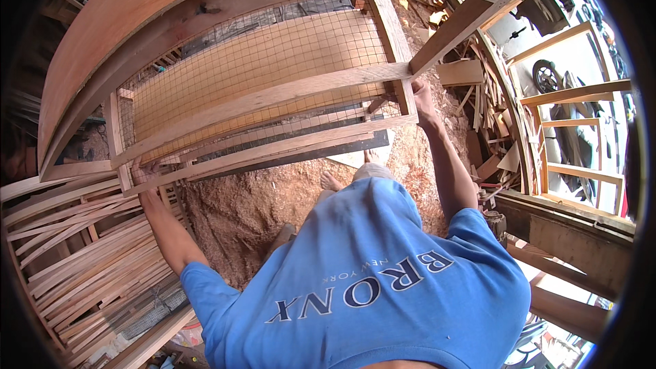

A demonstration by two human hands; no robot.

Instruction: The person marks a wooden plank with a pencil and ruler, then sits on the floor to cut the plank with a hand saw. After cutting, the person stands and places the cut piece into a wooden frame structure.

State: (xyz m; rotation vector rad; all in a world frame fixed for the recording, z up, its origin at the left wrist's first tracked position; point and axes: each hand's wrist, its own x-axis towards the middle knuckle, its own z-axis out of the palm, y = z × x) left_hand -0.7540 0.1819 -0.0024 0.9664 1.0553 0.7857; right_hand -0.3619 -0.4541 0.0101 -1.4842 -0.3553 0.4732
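Note:
A large wooden frame [273, 99] with wire mesh [273, 51] stretched across it is in front of me, tilted, with a curved plywood panel [137, 34] along its far side. My left hand [142, 173] grips the frame at its near left corner, the fingers partly seen through the mesh. At the near right corner my right hand [422, 98] is closed around the frame's edge, its fingertips hidden behind the wood. Through the mesh shows a flat tan board [273, 41] below.
Sawdust [253, 212] covers the floor around my bare feet. Long wooden strips [102, 266] are stacked at the left. Offcuts [488, 119] lie in a heap to the right, beside upright wooden frames [574, 171]. A motorcycle [574, 106] stands farther right.

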